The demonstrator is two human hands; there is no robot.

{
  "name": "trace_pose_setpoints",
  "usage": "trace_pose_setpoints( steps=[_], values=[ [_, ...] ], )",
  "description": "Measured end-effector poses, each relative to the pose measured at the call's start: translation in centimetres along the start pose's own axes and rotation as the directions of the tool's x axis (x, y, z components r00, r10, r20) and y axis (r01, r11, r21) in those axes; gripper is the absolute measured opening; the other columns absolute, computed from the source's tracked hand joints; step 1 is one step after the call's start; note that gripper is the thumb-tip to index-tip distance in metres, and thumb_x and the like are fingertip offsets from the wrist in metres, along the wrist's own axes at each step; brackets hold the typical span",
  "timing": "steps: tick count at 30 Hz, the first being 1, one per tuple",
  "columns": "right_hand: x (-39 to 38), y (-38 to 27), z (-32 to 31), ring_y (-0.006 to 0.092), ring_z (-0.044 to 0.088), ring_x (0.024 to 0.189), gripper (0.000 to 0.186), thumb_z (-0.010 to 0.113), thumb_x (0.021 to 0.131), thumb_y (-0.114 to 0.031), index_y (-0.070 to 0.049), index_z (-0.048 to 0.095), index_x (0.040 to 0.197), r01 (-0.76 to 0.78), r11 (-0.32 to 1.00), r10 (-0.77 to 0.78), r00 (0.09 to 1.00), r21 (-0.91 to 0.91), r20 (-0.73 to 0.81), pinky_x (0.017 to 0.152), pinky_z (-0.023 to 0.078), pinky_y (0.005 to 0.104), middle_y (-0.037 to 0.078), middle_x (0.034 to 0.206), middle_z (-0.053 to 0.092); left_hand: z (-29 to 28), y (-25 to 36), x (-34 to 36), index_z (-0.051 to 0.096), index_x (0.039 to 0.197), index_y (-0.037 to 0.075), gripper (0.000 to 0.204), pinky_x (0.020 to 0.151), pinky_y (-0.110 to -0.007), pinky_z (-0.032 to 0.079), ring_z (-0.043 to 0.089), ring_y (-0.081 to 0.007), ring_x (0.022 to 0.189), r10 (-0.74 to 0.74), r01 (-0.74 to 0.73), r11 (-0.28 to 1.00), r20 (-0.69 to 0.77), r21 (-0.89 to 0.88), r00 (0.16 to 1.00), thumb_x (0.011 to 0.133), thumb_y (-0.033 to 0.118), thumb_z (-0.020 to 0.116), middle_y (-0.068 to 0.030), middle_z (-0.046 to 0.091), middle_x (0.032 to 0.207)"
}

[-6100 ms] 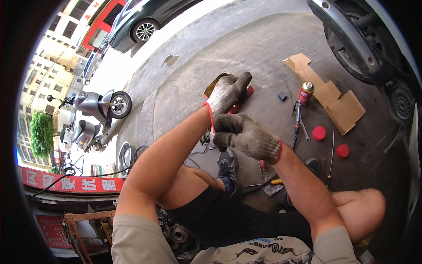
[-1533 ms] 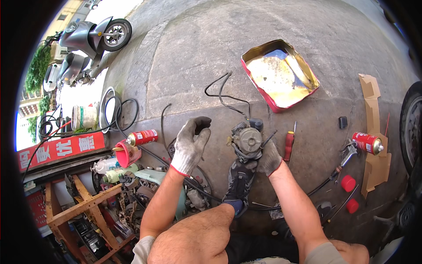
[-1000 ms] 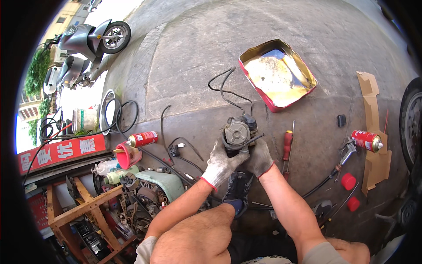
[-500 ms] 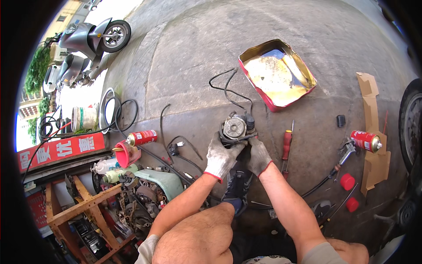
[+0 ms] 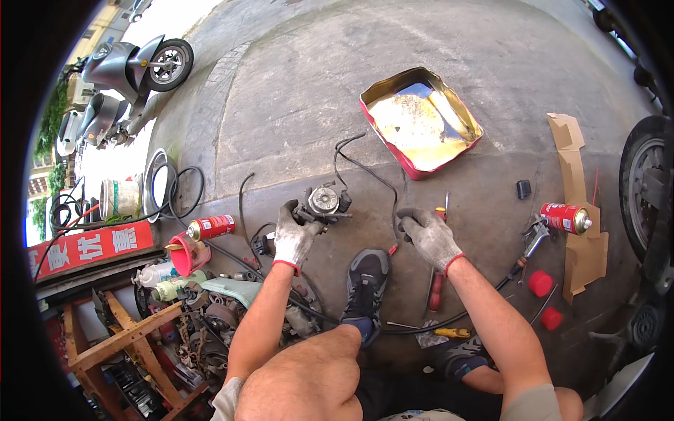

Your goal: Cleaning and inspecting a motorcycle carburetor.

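A carburetor (image 5: 324, 201) with a round metal cap sits in front of me on the left. My left hand (image 5: 293, 237), in a grey-white work glove with a red cuff, grips its near left side between thumb and fingers. From the carburetor a thin black cable (image 5: 373, 170) runs to the right; its reddish end lies near my shoe. My right hand (image 5: 430, 238), gloved likewise, is apart from the carburetor, its fingers loosely bent with nothing visible in them. It covers the handle of a screwdriver, whose shaft (image 5: 447, 201) shows beyond the glove. A second red-handled tool (image 5: 436, 291) lies below that hand.
A red-sided cut-open tin (image 5: 406, 160) holds murky liquid ahead. Spray cans (image 5: 212, 226), a pink container (image 5: 188, 255) and parts piled near a wooden frame (image 5: 126, 340) are left. Rightward lie an air gun (image 5: 537, 235), red caps (image 5: 540, 283), cardboard (image 5: 585, 263) and a wheel (image 5: 642, 189).
My right hand has let go of the carburetor and moved right, over the screwdriver. My left hand has carried the carburetor leftward. The view has shifted slightly to the right.
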State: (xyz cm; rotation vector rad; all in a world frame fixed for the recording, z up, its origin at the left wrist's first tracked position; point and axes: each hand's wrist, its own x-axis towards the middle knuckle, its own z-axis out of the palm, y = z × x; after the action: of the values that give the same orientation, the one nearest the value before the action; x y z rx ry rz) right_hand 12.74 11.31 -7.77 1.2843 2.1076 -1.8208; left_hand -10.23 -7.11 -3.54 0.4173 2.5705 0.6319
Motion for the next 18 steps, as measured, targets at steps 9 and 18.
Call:
trace_pose_setpoints(
  steps=[9, 18],
  values=[
    [2.5, -1.3, 2.3, 0.0378, 0.060, 0.124, 0.036, 0.065, 0.091, -0.018, -0.014, 0.068, 0.127, 0.119, 0.946, -0.183, 0.964, -0.300, -0.195, 0.105, 0.048, 0.0458, 0.020, 0.129, 0.063, -0.6, -1.9, 0.8, 0.049, 0.134, -0.005, 0.064, 0.069, -0.032, 0.062, 0.071, -0.0214, 0.092, -0.183, 0.245, 0.853, 0.174, -0.461, 0.967, 0.084, 0.019, 0.081, -0.0161, 0.068, 0.115],
    [7.0, -1.6, 5.5, 0.0370, 0.069, 0.105, 0.037, 0.066, 0.091, -0.020, -0.007, 0.061, 0.126, 0.075, 0.948, -0.145, 0.967, -0.310, -0.209, 0.094, 0.052, 0.0477, 0.018, 0.108, 0.072, -1.3, -3.7, 0.7, 0.052, 0.130, -0.003, 0.050, 0.075, -0.032, 0.061, 0.072, -0.0218, 0.091, -0.195, 0.308, 0.720, 0.244, -0.622, 0.950, 0.089, 0.012, 0.075, -0.0130, 0.070, 0.110]
  ],
)
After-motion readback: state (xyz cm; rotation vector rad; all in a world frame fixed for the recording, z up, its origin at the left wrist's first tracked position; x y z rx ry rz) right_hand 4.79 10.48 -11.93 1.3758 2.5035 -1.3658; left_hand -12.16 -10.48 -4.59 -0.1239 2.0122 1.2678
